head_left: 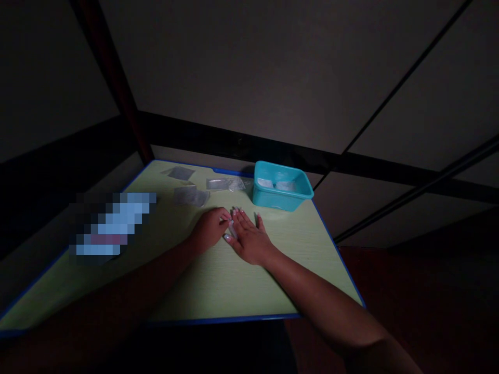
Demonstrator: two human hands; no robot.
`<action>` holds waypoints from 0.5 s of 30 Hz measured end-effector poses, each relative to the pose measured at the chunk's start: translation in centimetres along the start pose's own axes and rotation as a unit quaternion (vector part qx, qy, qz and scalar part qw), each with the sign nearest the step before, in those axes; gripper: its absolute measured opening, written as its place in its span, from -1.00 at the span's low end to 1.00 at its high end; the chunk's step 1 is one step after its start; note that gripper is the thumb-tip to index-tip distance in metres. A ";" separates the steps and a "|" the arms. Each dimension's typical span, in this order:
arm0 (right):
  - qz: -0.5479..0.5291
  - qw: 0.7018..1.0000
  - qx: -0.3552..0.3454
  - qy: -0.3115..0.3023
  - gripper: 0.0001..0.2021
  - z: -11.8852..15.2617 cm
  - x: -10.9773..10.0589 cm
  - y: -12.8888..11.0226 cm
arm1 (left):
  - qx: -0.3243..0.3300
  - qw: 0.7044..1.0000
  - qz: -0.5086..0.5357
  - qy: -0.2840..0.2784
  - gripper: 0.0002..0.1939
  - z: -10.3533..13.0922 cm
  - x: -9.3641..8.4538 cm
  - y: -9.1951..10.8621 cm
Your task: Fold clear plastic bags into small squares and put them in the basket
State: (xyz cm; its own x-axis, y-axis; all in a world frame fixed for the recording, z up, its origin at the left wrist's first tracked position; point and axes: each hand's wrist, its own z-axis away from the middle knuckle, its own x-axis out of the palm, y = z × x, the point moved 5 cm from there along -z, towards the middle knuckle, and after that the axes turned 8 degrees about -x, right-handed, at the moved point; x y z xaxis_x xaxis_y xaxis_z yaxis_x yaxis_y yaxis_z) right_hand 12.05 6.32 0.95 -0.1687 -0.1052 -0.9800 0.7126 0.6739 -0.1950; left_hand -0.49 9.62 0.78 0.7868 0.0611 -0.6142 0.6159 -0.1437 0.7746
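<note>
My left hand point(211, 228) is low over the middle of the table, its fingers curled and pinched at the edge of a small pale, clear-looking piece point(233, 229). Right beside it, my right hand point(251, 240) lies flat with fingers stretched out and thumb apart, partly covering that piece. What kind of thing it is, I cannot tell. Beyond my hands lie clear plastic bags: a flat bag point(181, 173), a nearer bag point(190, 196) and a crumpled bag point(224, 184). A turquoise plastic basket point(281, 199) stands past my right hand, with whitish items point(285, 185) inside.
The light green table point(218, 291) has a blue edge. On its left lies a blurred-out bright object, perhaps a screen point(117, 223). A panelled wall point(241, 72) rises behind the table, and a dark reddish floor point(390, 280) shows at the right.
</note>
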 end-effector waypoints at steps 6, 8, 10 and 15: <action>-0.009 1.000 -0.006 -0.005 -0.29 -0.1 0.1 -0.1 | 0.029 0.999 -0.028 0.004 -0.88 0.1 0.1 -0.1; -0.011 1.000 -0.008 -0.007 -0.28 -0.1 0.0 -0.1 | 0.068 0.996 -0.052 0.031 -0.86 0.3 -0.3 0.4; -0.009 1.000 -0.013 -0.009 -0.29 -0.1 -0.1 -0.2 | 0.123 0.988 -0.076 0.059 -0.81 0.7 -0.6 1.4; 0.003 0.999 -0.035 0.011 -0.33 0.0 -0.1 -0.5 | 0.276 0.950 -0.144 -0.040 -0.55 2.7 0.7 4.1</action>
State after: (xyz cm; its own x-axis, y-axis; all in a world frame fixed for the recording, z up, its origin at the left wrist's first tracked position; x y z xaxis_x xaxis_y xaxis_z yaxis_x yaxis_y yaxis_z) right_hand 11.68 6.03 1.13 -0.1792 -0.0853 -0.9801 0.6651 0.7236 -0.1846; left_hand 2.48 6.37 3.15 0.5698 0.1042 -0.8151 0.6724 -0.6294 0.3896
